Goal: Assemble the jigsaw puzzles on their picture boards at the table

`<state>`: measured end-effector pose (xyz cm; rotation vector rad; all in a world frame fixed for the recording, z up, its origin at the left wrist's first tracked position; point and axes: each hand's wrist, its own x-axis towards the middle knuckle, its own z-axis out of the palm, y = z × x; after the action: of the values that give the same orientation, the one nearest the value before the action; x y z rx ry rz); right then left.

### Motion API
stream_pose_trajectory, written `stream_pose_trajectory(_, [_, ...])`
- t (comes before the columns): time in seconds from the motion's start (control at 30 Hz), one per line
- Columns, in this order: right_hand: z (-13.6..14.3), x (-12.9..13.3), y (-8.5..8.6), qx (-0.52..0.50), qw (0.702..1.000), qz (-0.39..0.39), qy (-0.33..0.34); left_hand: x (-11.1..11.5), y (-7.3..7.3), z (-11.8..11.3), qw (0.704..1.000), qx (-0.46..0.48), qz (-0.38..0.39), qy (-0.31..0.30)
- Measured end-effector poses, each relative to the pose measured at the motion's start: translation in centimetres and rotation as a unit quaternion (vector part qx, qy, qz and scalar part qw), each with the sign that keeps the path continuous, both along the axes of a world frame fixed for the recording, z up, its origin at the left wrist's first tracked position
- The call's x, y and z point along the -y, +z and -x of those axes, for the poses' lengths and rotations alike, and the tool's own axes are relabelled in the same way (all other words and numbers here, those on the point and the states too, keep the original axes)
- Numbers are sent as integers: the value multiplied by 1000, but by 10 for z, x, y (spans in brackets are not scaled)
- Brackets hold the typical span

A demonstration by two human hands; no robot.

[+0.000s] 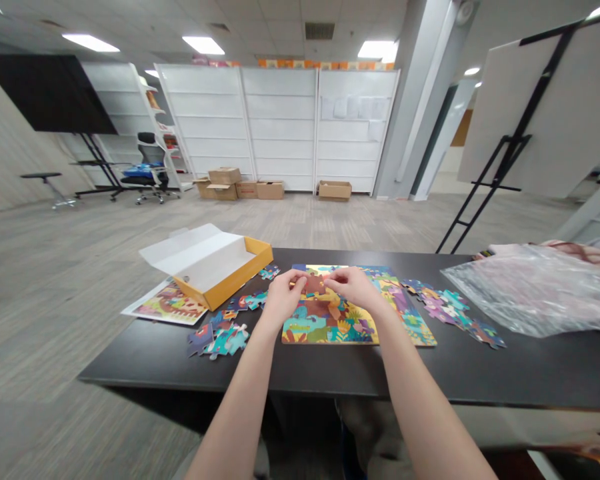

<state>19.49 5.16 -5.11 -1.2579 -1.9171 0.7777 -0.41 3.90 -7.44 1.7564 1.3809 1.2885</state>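
Observation:
A colourful jigsaw puzzle (340, 327) lies on the black table, largely assembled. Over its upper left part, a brown puzzle piece (315, 285) sits between my two hands. My left hand (286, 292) pinches the piece's left edge with thumb and fingers. On the opposite edge, my right hand (351, 285) has its thumb and fingers closed at the piece. Whether the piece is lifted or lies flat on the puzzle cannot be told. Loose teal and purple pieces (225, 339) are at the left, and more loose pieces (447, 308) lie right of the puzzle.
An open yellow box (237, 277) stands on the black table (330, 373) at the back left, partly over a printed picture sheet (167, 304). Clear plastic packaging (535, 287) covers the table's right side. Beyond are cardboard boxes (335, 191) and a black stand (500, 167).

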Motion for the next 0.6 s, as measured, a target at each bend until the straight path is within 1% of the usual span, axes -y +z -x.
stream_pose_trajectory(0.13, [2, 4, 3, -77, 997, -5, 31, -1, -2, 1, 1000, -1, -6, 0])
stream_pose_trajectory(0.23, [4, 6, 3, -96, 993, 7, 67, -1, -1, 0, 1000, -5, -15, -5])
stream_pose_trajectory(0.3, [5, 5, 1, -101, 992, 19, 74, 0, 0, -1, 1000, -9, -20, -10])
stream_pose_trajectory(0.47, [8, -3, -9, -87, 995, 16, 41, 1, -1, -5, 999, -24, -22, -3])
stream_pose_trajectory(0.6, [11, -8, -16, -35, 999, 4, 5, 1, -5, -5, 998, -53, -22, 10])
